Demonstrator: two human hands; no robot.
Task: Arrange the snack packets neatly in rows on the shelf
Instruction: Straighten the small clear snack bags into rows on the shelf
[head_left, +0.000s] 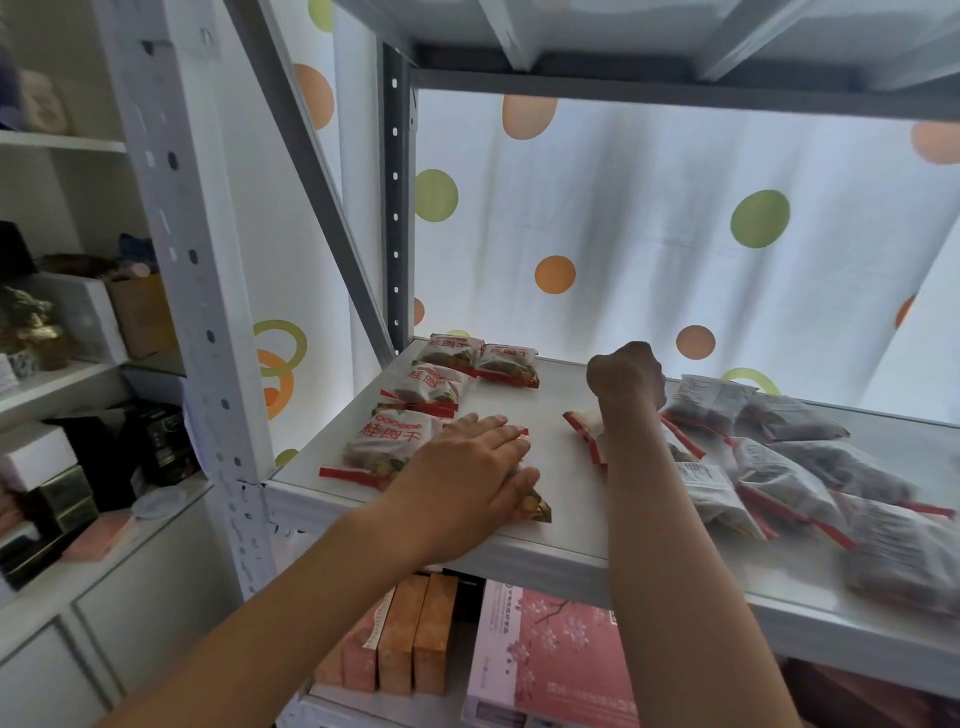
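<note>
On the white shelf (561, 499), several snack packets with red trim lie flat in the left corner: two at the back (475, 358), one in the middle (428, 387) and one at the front (387, 441). My left hand (467, 470) lies flat with fingers spread on another packet (535, 506) beside the front one. My right hand (626, 376) is curled over a packet (589, 428) in the middle of the shelf; how it grips is hidden. A loose pile of packets (789, 467) lies at the right.
A grey metal upright (397, 208) and a slanted brace (311, 171) stand at the shelf's left. The upper shelf (623, 57) hangs close overhead. A dotted curtain (675, 234) backs the shelf. Orange and pink boxes (415, 634) sit below. Cabinet shelves with boxes (78, 441) stand left.
</note>
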